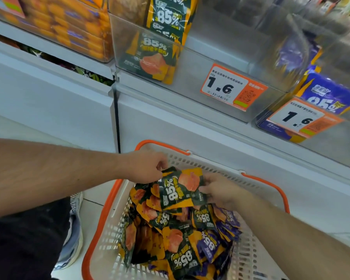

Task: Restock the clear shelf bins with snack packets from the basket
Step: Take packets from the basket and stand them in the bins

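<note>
Over the basket, both hands hold a packet.

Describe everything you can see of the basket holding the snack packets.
The white perforated plastic basket with orange rim and handles sits low in front of the grey shelf base, seen from above. Its walls are slotted, and one orange handle lies folded against the far rim. It is heaped with dark green-and-orange 85% snack packets and some purple ones. Both hands, left and right, hold a packet above the heap.
</note>
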The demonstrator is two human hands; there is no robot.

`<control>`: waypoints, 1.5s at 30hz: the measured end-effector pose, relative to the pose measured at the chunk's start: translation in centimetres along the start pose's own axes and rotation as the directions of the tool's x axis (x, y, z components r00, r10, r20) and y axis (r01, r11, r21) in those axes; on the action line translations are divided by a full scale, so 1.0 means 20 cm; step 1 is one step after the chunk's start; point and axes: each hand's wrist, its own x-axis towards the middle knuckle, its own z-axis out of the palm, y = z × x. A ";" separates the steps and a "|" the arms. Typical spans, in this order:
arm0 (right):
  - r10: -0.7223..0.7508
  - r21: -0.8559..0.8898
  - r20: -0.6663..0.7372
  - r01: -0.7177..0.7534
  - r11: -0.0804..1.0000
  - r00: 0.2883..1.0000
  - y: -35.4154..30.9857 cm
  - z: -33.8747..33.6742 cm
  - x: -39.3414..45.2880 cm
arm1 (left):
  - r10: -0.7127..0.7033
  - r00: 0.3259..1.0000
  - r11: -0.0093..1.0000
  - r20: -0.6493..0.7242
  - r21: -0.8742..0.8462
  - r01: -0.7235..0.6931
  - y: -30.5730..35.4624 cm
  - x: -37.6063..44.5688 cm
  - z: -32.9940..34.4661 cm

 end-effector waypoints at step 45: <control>-0.299 0.094 -0.324 0.345 0.934 0.898 -1.67 0.00 -0.21 | -0.137 0.850 0.440 -0.509 -0.800 -0.409 0.13 -0.09 -0.33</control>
